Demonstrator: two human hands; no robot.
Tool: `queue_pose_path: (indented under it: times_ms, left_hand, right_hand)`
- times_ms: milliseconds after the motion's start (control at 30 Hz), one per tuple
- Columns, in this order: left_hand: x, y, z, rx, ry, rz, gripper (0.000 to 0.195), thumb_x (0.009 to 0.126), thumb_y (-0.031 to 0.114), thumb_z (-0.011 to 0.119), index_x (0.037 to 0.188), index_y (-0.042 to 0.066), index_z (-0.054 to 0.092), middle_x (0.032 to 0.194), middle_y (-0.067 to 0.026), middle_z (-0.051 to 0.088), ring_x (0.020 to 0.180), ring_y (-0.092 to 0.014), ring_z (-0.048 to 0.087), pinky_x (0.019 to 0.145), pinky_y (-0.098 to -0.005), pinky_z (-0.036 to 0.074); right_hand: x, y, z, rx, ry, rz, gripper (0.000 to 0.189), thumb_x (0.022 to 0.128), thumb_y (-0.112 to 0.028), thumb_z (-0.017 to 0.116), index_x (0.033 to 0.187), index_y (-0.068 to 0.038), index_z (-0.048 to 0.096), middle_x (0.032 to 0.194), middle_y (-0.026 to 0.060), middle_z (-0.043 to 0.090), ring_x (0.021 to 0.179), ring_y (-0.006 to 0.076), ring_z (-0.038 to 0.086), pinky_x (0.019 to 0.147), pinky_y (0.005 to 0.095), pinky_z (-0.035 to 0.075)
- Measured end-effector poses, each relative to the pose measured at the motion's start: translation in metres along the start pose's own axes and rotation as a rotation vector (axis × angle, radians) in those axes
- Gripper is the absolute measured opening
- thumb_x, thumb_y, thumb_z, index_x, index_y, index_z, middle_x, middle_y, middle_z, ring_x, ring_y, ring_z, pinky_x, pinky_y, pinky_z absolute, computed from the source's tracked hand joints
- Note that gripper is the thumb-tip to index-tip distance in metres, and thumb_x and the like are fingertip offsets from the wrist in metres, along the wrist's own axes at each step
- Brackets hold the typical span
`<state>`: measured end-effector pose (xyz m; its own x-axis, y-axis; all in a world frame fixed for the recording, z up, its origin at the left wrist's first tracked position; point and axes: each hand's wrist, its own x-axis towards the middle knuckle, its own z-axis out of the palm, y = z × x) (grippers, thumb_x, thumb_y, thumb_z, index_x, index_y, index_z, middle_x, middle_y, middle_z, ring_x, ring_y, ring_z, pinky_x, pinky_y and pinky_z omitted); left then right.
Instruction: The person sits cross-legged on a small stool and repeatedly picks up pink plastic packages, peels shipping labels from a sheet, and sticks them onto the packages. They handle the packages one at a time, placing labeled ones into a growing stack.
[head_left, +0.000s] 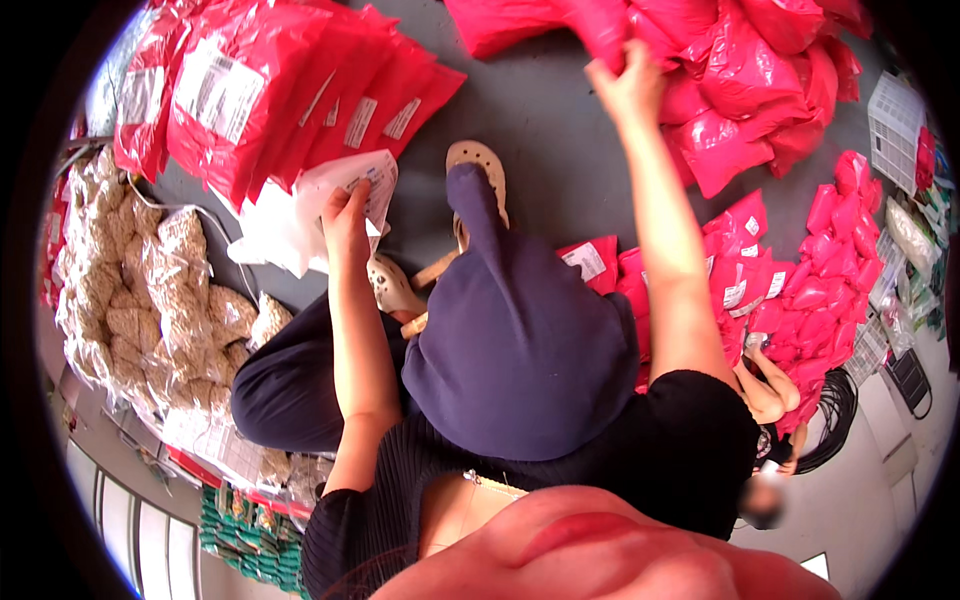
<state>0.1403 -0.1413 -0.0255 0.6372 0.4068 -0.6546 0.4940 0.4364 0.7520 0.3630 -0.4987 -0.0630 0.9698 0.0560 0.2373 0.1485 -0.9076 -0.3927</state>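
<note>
My left hand (347, 217) pinches a white sheet of printed labels (379, 180) between thumb and fingers. More white backing paper (281, 232) hangs crumpled below it, beside the lower edge of a leaning row of red plastic mailer bags (300, 90) that bear white labels. My right arm reaches far forward. There my right hand (634, 86), slightly blurred, has its thumb and fingers around the end of a red plastic parcel (600, 30). That parcel lies against a heap of filled red parcels (750, 67) on which I see no labels.
Clear bags of beige pellets (150, 300) are piled at left, with a white cable (225, 232) alongside. Labelled red parcels (742, 270) lie at right on the grey floor (540, 112). Another person (772, 405) sits beyond them, near a black hose coil (832, 420). A white crate (896, 127) stands far right.
</note>
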Motion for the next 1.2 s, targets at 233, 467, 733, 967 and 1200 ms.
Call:
queue_pose_path:
  times_ms: [233,467,733,967,1200]
  left_hand:
    - [-0.003,-0.002,-0.006,-0.023,-0.012,0.031,0.017,0.087,0.009,0.062,0.098,-0.004,0.064,0.089,-0.0084,0.067,0.077,-0.012,0.062,0.068,-0.0238,0.049]
    - [0.002,-0.013,-0.003,-0.018,-0.094,-0.006,0.018,0.088,0.013,0.062,0.097,-0.002,0.065,0.089,-0.0054,0.067,0.078,-0.010,0.060,0.072,-0.0235,0.047]
    - [0.007,-0.015,-0.020,-0.048,-0.045,-0.034,0.017,0.088,0.012,0.060,0.098,-0.002,0.064,0.090,-0.0069,0.067,0.077,-0.012,0.062,0.070,-0.0250,0.049]
    - [0.010,-0.019,-0.019,0.009,-0.053,-0.083,0.017,0.087,0.012,0.062,0.096,-0.002,0.066,0.084,-0.0040,0.067,0.072,-0.008,0.059,0.066,-0.0228,0.046]
    - [0.005,-0.015,-0.010,0.017,-0.073,-0.032,0.018,0.087,0.011,0.062,0.097,-0.003,0.065,0.087,-0.0040,0.067,0.075,-0.008,0.059,0.067,-0.0227,0.046]
  right_hand:
    - [-0.102,-0.038,0.008,0.022,-0.259,0.079,0.040,0.075,-0.035,0.070,0.107,-0.014,0.060,0.097,0.0113,0.060,0.095,0.0319,0.057,0.083,0.0413,0.045]
    - [-0.049,0.030,0.103,0.162,-0.599,0.420,0.057,0.075,-0.037,0.075,0.113,0.002,0.057,0.110,0.0169,0.063,0.099,0.0250,0.062,0.083,0.0370,0.049]
    - [0.010,0.003,0.046,1.052,-1.230,0.827,0.031,0.084,-0.017,0.067,0.110,-0.001,0.061,0.099,0.0099,0.067,0.086,0.0198,0.065,0.078,0.0345,0.053]
    - [0.018,-0.017,0.054,0.080,-0.373,-0.147,0.029,0.080,-0.027,0.063,0.105,-0.011,0.066,0.104,0.0152,0.064,0.100,0.0342,0.058,0.087,0.0408,0.046]
    - [-0.108,-0.096,0.087,-0.251,-0.602,-0.072,0.116,0.060,-0.062,0.072,0.147,-0.012,0.014,0.150,0.0175,0.021,0.141,0.0361,0.011,0.105,0.0675,0.009]
